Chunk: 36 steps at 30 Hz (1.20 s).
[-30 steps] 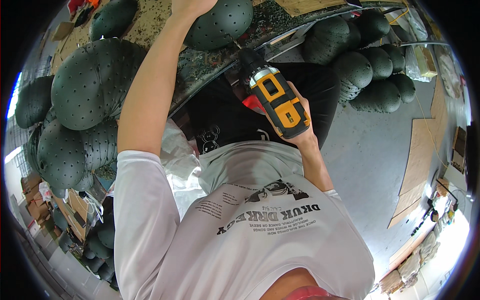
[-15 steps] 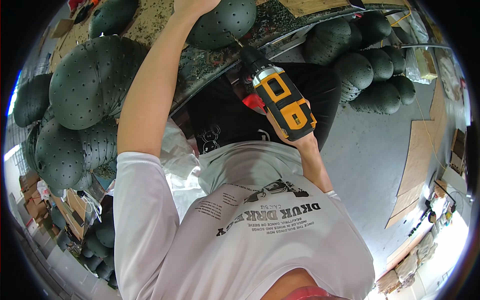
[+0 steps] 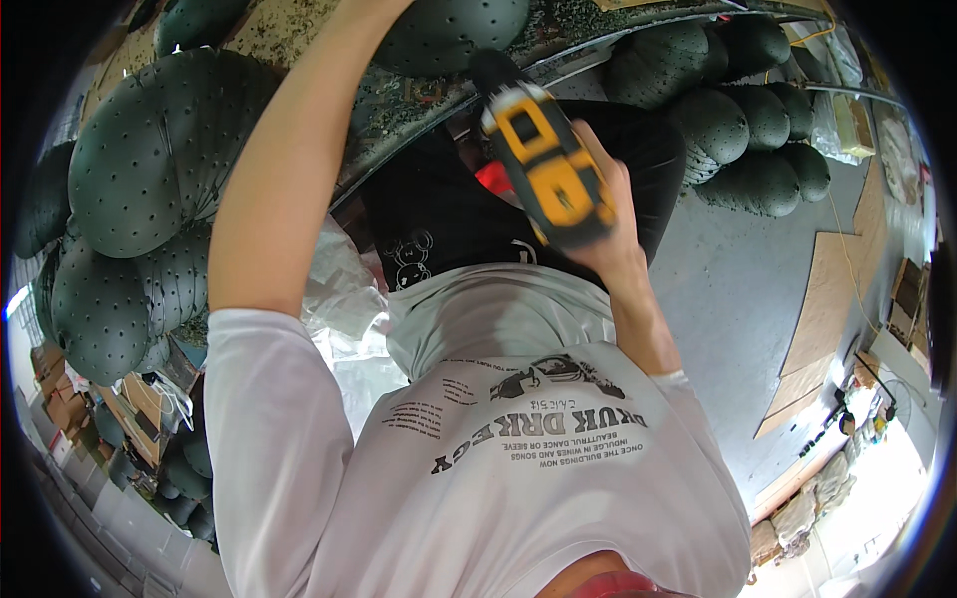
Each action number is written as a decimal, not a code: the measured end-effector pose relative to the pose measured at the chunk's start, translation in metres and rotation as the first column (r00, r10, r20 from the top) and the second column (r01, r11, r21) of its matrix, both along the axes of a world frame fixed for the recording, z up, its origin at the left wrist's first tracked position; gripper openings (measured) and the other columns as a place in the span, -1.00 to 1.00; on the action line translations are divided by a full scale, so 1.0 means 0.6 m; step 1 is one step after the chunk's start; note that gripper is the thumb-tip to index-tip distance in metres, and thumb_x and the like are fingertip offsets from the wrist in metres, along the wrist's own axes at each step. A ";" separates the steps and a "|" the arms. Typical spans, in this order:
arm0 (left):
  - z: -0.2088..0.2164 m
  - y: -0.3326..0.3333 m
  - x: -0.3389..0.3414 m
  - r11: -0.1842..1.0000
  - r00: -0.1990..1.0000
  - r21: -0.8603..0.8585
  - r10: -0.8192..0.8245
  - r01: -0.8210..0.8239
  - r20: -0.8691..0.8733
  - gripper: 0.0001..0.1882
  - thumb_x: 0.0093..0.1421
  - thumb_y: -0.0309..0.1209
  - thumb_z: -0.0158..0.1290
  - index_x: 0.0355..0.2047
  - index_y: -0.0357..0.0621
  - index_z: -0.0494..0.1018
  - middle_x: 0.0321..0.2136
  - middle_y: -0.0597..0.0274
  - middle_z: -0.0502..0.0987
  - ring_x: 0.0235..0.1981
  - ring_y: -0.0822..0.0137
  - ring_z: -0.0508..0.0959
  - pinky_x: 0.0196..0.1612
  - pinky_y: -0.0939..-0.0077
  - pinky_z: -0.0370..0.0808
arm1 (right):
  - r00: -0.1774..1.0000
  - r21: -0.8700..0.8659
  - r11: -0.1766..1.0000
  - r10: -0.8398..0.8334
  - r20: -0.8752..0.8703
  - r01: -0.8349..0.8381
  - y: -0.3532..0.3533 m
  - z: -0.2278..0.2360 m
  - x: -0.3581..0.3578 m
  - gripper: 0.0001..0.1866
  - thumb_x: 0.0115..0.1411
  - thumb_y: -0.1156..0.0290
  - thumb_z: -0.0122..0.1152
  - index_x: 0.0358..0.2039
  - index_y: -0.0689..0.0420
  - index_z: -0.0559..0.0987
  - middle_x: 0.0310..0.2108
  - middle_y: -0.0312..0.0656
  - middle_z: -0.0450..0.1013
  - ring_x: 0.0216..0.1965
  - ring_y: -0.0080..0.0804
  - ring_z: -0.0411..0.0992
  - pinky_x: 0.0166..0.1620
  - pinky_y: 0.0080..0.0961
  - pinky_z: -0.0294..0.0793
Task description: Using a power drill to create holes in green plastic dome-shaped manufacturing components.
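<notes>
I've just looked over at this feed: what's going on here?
A person's right hand grips a yellow-and-black drill, its chuck up against or just in front of a dark, hole-dotted dome at the bench; the bit's tip can't be made out. The left forearm reaches past the picture's top edge, hiding that hand's hold. Similar domes are piled at both sides.

I see a dome [image 3: 454, 35] at the table [image 3: 397, 118] in front, with the drill [image 3: 546, 169] on its near side. A pile of domes [image 3: 135, 149] sits left; more domes [image 3: 723, 125] sit right. Farther right, cardboard [image 3: 815, 314] lies on the floor [image 3: 733, 274].
</notes>
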<state>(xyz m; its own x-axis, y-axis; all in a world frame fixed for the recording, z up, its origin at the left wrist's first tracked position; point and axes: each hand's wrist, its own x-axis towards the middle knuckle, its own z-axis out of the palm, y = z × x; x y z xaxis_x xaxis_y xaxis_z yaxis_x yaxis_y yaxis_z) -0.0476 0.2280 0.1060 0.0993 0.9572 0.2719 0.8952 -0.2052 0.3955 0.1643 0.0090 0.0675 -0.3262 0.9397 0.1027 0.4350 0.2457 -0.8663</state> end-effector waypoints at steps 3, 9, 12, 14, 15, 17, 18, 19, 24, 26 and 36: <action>0.005 0.014 -0.007 1.000 0.998 -0.009 0.000 0.001 0.064 -0.78 0.28 -0.26 0.12 -0.33 -0.18 0.49 -0.37 0.05 0.58 -0.35 0.06 0.58 -0.24 0.19 0.51 | 0.999 -0.103 0.995 -0.009 0.032 0.012 0.043 -0.017 -0.021 -0.58 -0.08 0.54 0.41 -0.14 0.26 0.56 -0.17 -0.11 0.52 -0.23 -0.18 0.56 -0.18 -0.52 0.52; 0.005 0.021 -0.019 1.000 0.993 -0.022 0.009 -0.006 0.120 -0.77 0.28 -0.24 0.12 -0.27 -0.16 0.54 -0.33 0.07 0.62 -0.31 0.10 0.60 -0.21 0.21 0.52 | 0.974 0.028 0.999 -0.021 -0.226 0.028 0.012 -0.035 -0.020 -0.52 -0.17 0.44 0.46 -0.22 0.29 0.49 -0.42 -0.09 0.39 -0.44 -0.01 0.49 -0.33 -0.47 0.48; 0.010 0.006 -0.009 0.999 0.992 -0.047 0.027 -0.022 0.120 -0.77 0.30 -0.23 0.11 -0.24 -0.14 0.55 -0.31 0.10 0.63 -0.29 0.11 0.61 -0.19 0.23 0.53 | 0.992 0.040 0.992 -0.122 -0.044 0.123 -0.029 -0.003 -0.013 -0.53 -0.16 0.46 0.43 -0.20 0.32 0.50 -0.38 -0.14 0.40 -0.47 -0.10 0.48 -0.32 -0.54 0.47; 0.018 -0.001 0.001 0.988 0.990 -0.142 0.083 -0.067 0.110 -0.77 0.30 -0.23 0.10 -0.23 -0.14 0.55 -0.29 0.09 0.63 -0.27 0.12 0.62 -0.18 0.25 0.53 | 0.992 0.098 0.988 -0.122 -0.014 0.123 -0.029 -0.001 -0.015 -0.53 -0.15 0.46 0.43 -0.19 0.32 0.50 -0.40 -0.14 0.40 -0.48 -0.10 0.48 -0.34 -0.54 0.46; 0.014 0.002 0.000 0.988 0.992 -0.141 0.072 -0.056 0.107 -0.77 0.30 -0.23 0.10 -0.23 -0.14 0.55 -0.29 0.09 0.63 -0.27 0.12 0.62 -0.18 0.25 0.53 | 0.993 0.157 0.981 -0.117 0.018 0.112 -0.029 -0.002 -0.015 -0.52 -0.14 0.46 0.42 -0.18 0.32 0.49 -0.42 -0.15 0.40 -0.49 -0.11 0.47 -0.35 -0.53 0.46; 0.000 0.005 -0.006 0.998 0.994 -0.032 0.059 -0.057 0.092 -0.77 0.32 -0.24 0.08 -0.22 -0.14 0.55 -0.27 0.08 0.64 -0.27 0.10 0.62 -0.17 0.27 0.52 | 0.989 0.105 0.990 -0.083 -0.122 0.096 -0.005 -0.031 -0.018 -0.54 -0.14 0.45 0.44 -0.22 0.31 0.47 -0.43 -0.11 0.39 -0.49 -0.04 0.46 -0.38 -0.48 0.45; -0.004 0.006 -0.006 0.999 0.995 -0.029 0.044 -0.041 0.089 -0.77 0.32 -0.24 0.08 -0.22 -0.14 0.55 -0.27 0.08 0.64 -0.27 0.10 0.62 -0.17 0.27 0.52 | 0.965 0.058 0.997 -0.038 -0.261 0.055 0.008 -0.044 -0.020 -0.54 -0.15 0.43 0.45 -0.25 0.31 0.46 -0.43 -0.07 0.39 -0.49 0.03 0.44 -0.41 -0.43 0.43; -0.006 0.007 -0.008 0.998 0.994 -0.023 0.053 -0.051 0.093 -0.76 0.33 -0.23 0.07 -0.20 -0.15 0.55 -0.26 0.07 0.64 -0.27 0.10 0.62 -0.18 0.27 0.52 | 0.970 0.071 0.996 -0.043 -0.240 0.062 0.019 -0.044 -0.028 -0.55 -0.15 0.41 0.47 -0.29 0.29 0.45 -0.43 -0.04 0.39 -0.46 0.09 0.44 -0.40 -0.39 0.44; -0.026 0.033 -0.037 0.999 0.973 -0.035 0.046 -0.039 0.225 -0.44 0.46 -0.03 -0.26 -0.20 -0.22 0.61 -0.20 -0.04 0.64 -0.21 0.00 0.61 -0.07 0.18 0.49 | 0.980 0.192 0.978 -0.039 -0.193 0.077 0.013 -0.040 -0.028 -0.53 -0.16 0.40 0.47 -0.24 0.32 0.50 -0.43 -0.06 0.37 -0.46 0.04 0.47 -0.38 -0.38 0.45; -0.017 0.026 -0.024 0.997 0.969 -0.061 0.066 -0.053 0.239 -0.39 0.47 -0.01 -0.32 -0.21 -0.24 0.62 -0.20 -0.08 0.64 -0.19 -0.03 0.61 -0.04 0.16 0.47 | 0.982 0.260 0.962 -0.030 -0.188 0.079 0.002 -0.038 -0.021 -0.53 -0.16 0.41 0.45 -0.23 0.34 0.50 -0.42 -0.06 0.36 -0.46 0.03 0.48 -0.38 -0.39 0.45; -0.016 0.023 -0.049 0.989 0.904 0.147 -0.091 0.031 0.419 -0.48 0.47 -0.11 -0.23 -0.19 -0.31 0.59 -0.19 -0.08 0.63 -0.14 0.01 0.60 0.04 0.26 0.44 | 0.977 0.503 0.863 -0.147 0.154 0.050 -0.092 -0.045 0.059 -0.65 0.01 0.48 0.37 -0.15 0.27 0.61 -0.21 -0.21 0.53 -0.36 -0.41 0.56 -0.23 -0.53 0.52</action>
<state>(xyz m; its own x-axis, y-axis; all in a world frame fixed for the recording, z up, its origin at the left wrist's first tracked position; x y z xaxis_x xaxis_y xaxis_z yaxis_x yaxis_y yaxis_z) -0.0772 0.2416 0.0963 0.0036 0.9047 0.4261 0.6334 -0.3318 0.6991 0.1999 -0.0463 0.0408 -0.2927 0.8088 0.5102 0.6165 0.5674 -0.5459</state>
